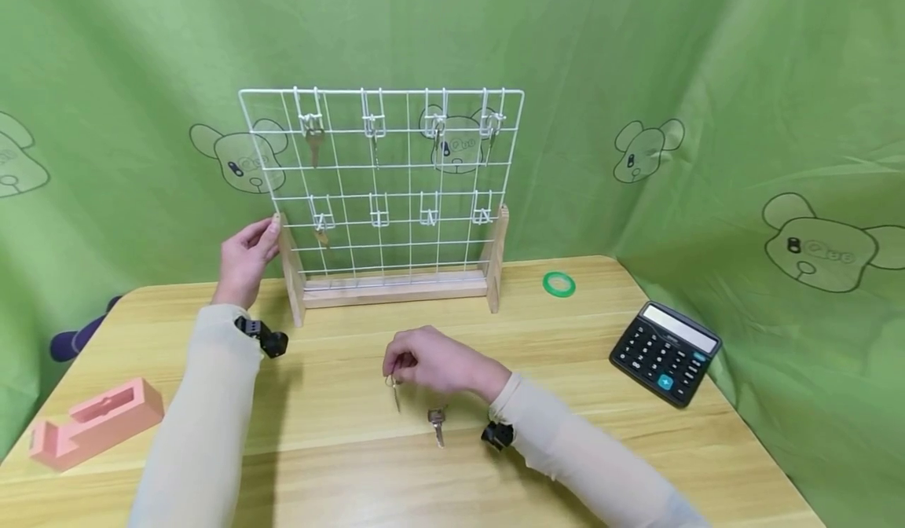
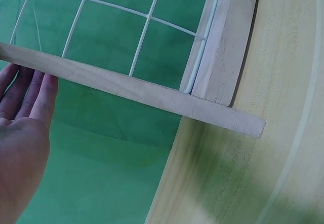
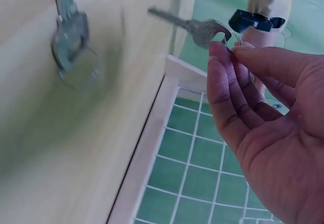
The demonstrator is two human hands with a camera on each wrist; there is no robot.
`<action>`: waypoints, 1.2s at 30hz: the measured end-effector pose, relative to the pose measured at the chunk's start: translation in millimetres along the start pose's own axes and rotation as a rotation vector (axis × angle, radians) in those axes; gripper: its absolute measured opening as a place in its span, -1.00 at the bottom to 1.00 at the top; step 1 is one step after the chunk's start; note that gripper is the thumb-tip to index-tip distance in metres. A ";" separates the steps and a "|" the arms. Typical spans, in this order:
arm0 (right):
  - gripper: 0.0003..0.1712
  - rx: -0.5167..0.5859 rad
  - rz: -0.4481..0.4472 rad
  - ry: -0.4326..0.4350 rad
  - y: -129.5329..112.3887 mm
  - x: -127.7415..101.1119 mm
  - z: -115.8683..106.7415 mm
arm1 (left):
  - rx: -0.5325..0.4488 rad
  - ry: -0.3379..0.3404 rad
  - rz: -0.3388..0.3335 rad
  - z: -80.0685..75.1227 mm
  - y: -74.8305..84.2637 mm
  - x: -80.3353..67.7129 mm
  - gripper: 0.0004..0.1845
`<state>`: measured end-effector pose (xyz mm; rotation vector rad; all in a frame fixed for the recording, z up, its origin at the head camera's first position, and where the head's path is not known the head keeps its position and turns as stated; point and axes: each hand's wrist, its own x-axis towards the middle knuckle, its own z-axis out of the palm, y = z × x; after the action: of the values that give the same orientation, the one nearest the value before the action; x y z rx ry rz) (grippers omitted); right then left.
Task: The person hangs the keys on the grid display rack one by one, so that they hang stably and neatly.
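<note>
**Light pinch, free-swinging weight: slips and snags are the main risks**

The right grip (image 1: 434, 359) is clamped by its fingertips on a silver metal key with a thin wire ring (image 3: 202, 34), pinching it near the ring end while the blade hangs free below. With so little metal caught, the key could pivot or slip if the pinch loosens, probably dropping onto the pale wood-grain counter (image 1: 339, 449). A second silver metal key (image 1: 436, 426) lies on the counter just beside the right grip, on its near side; a low sweep of that grip could knock it away or catch its ring.

The left grip (image 1: 243, 261) holds the upper end of a pale wooden upright (image 1: 288, 269) of the white wire grid rack (image 1: 409, 166), which stands beyond the right grip. Too hard a push there could slide or tip the rack, as its side pieces look slim. White wire hooks (image 1: 429, 216) project beyond the right grip; a dangling ring passing near might snag one, and the tug could shake off a hanging brass-coloured key (image 1: 314, 147).
</note>
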<state>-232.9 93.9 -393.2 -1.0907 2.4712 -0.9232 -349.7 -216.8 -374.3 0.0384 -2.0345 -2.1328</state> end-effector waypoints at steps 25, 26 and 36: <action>-0.89 -0.060 -0.006 0.229 -8.3 26.0 -49.9 | -0.023 0.012 0.003 1.7 -0.5 0.3 -0.41; -0.89 -0.059 -0.005 0.238 -8.0 27.4 -51.0 | -0.029 0.011 0.002 1.6 -0.4 0.1 -0.40; -0.88 -0.055 -0.009 0.314 -11.3 35.8 -60.0 | 0.032 0.005 0.013 0.8 -1.0 -1.3 -0.39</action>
<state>-279.9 88.1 -340.6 -1.0426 2.7579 -1.1102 -348.7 -215.8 -375.3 0.0351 -2.0603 -2.0904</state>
